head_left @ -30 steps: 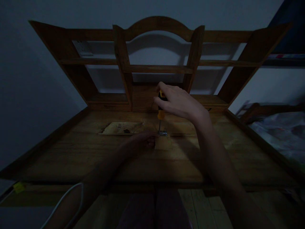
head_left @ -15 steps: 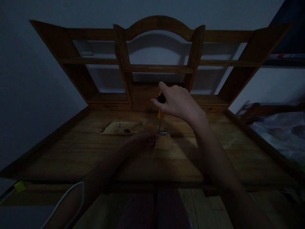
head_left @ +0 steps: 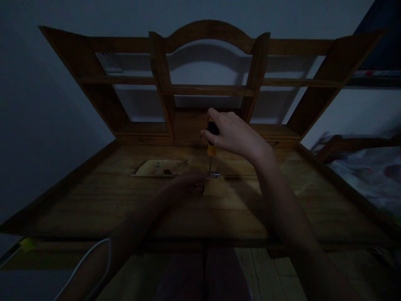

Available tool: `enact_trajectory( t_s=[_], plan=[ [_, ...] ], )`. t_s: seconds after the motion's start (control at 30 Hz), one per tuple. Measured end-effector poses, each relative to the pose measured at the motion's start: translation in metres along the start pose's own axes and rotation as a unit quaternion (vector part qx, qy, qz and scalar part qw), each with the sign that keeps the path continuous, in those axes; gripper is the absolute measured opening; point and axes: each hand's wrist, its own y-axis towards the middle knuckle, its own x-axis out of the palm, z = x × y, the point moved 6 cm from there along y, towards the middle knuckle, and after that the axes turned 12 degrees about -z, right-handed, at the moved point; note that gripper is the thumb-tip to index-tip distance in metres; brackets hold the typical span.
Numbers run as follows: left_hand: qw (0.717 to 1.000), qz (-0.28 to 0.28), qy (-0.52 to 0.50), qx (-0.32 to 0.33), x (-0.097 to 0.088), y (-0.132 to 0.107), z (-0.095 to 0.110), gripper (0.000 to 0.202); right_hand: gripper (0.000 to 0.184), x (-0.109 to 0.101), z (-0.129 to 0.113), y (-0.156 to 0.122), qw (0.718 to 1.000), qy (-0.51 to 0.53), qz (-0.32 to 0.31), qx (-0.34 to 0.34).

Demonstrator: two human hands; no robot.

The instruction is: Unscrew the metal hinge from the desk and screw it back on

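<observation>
My right hand (head_left: 236, 133) is closed around the black-and-yellow handle of a screwdriver (head_left: 212, 149), which stands nearly upright. Its shaft reaches down to the left end of a small shiny metal hinge (head_left: 215, 174). The hinge sits at the far edge of a small pale wooden block (head_left: 214, 187) on the desktop. From the left, my left hand (head_left: 189, 182) grips the block's left edge; its fingers are curled and one fingertip lies close to the screwdriver's tip. Dim light hides the tip itself and any screw under it.
The wooden desk (head_left: 125, 205) has a damaged pale patch (head_left: 163, 167) left of the hinge. A shelf unit (head_left: 208, 90) rises behind. Plastic-wrapped things (head_left: 369, 171) lie at the right. A white cord (head_left: 108, 251) loops by my left forearm, and a yellow object (head_left: 26, 244) is at lower left.
My right hand has shifted very slightly on the screwdriver handle, the thumb moving a little to the right. My left hand, the hinge and the block look nearly the same.
</observation>
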Motion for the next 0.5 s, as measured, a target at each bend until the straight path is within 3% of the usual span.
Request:
enact_trajectory(
  t_s=[0.23, 0.37, 0.5],
  plan=[
    [1.000, 0.002, -0.027, 0.005, -0.0013, -0.0007, -0.0017, 0.039, 0.028, -0.0009, 0.0006, 0.0004, 1.000, -0.014, 0.006, 0.024],
    [1.000, 0.004, -0.009, 0.005, -0.0030, 0.0000, -0.0023, 0.042, 0.028, -0.0026, -0.0029, 0.0002, 1.000, -0.007, 0.016, -0.002],
    [1.000, -0.018, 0.005, 0.007, -0.0006, 0.0017, -0.0008, 0.046, 0.032, -0.0024, -0.0057, 0.0008, 0.999, 0.025, -0.013, -0.040]
  ],
)
